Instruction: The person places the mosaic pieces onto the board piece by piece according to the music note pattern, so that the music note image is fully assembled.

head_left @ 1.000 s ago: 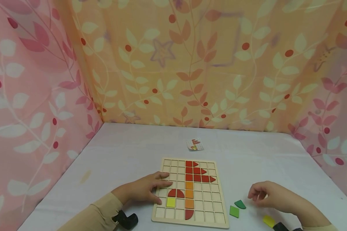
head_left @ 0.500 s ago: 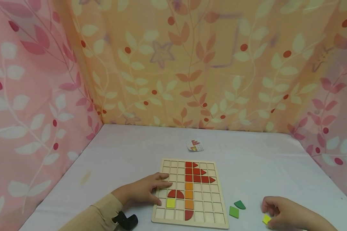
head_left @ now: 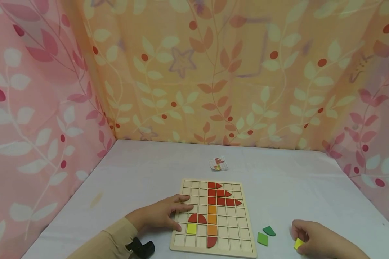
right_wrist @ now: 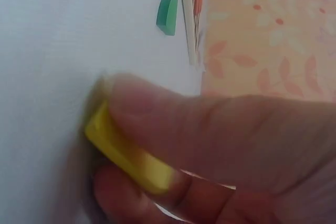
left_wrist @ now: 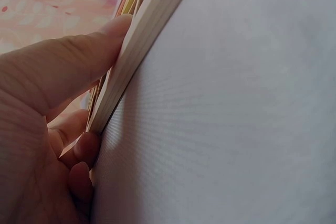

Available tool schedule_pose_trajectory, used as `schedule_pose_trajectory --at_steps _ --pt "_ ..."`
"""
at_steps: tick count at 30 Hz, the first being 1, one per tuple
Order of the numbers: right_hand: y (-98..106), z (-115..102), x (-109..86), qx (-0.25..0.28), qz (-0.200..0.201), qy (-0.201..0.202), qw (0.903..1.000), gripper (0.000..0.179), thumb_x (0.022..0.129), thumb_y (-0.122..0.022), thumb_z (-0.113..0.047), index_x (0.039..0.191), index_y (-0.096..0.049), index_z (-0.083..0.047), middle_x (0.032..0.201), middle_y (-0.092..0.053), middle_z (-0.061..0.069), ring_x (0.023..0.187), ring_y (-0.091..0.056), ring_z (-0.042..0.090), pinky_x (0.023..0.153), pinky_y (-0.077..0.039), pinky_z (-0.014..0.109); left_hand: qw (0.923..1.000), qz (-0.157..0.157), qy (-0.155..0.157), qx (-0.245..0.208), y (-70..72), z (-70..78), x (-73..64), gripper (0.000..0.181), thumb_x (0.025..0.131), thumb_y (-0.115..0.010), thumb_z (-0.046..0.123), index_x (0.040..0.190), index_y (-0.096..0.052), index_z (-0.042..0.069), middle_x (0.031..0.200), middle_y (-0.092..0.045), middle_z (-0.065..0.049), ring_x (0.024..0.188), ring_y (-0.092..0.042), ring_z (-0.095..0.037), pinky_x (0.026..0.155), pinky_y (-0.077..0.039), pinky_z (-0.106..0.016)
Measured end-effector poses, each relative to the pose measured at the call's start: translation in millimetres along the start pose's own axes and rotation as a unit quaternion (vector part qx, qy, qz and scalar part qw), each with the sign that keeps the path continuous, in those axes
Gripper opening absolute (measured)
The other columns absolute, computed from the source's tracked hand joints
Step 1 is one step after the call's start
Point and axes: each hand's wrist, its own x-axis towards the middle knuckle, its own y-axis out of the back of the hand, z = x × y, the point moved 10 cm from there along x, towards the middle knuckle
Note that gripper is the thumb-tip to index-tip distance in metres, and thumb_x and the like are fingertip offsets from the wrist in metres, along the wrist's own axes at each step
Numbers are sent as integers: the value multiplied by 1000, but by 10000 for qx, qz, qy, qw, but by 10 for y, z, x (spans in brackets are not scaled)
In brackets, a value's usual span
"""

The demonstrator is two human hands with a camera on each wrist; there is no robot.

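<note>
A wooden grid board (head_left: 236,248) lies on the table with red, orange and yellow pieces set in its cells. My left hand (head_left: 159,214) rests on the board's left edge, its thumb and two fingers on top; in the left wrist view other fingers bend against the side edge. At the right, my right hand (head_left: 321,237) pinches a yellow block (right_wrist: 126,148) between thumb and fingers, tilted and close to the tabletop. Between that hand and the board lie a green square block (head_left: 262,239) and a dark green quarter-round block (head_left: 269,231).
Behind the board lies a small picture card (head_left: 218,163) with a coloured grid pattern. A black strap-like device (head_left: 142,248) sits by my left wrist. Patterned cloth (head_left: 194,72) hangs at the back and both sides of the white-covered table (head_left: 149,162).
My right hand has moved right and down toward the viewer and taken the yellow block between thumb and fingers, tilting it. The left hand and board stay in place.
</note>
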Motion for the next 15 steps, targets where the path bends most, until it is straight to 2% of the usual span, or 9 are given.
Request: schedule_pose_trajectory --at_steps 6,12,15 --pt "152 -190 39 -494 441 668 9956 26 68 -77 -17 76 -52 -14 66 -47 -1 58 -41 9 50 -31 24 10000 -11 64 -46 3 6 -4 68 74 -69 48 135 -43 35 148 -23 6 135 -22 -26 105 -23 -48" --pt "257 -453 115 -569 838 810 9915 22 68 -74 -11 74 -53 -14 65 -49 -2 61 -43 9 53 -34 23 9999 -27 94 -34 -2 -2 -2 68 74 -69 48 135 -43 36 148 -23 6 135 -21 -25 105 -23 -48" --pt "250 -608 186 -477 942 719 9918 19 69 -74 -9 74 -56 -14 66 -51 -2 65 -45 13 56 -36 24 10000 -22 78 -35 -2 -3 1 68 74 -69 49 135 -43 36 148 -23 6 135 -21 -25 105 -23 -48"
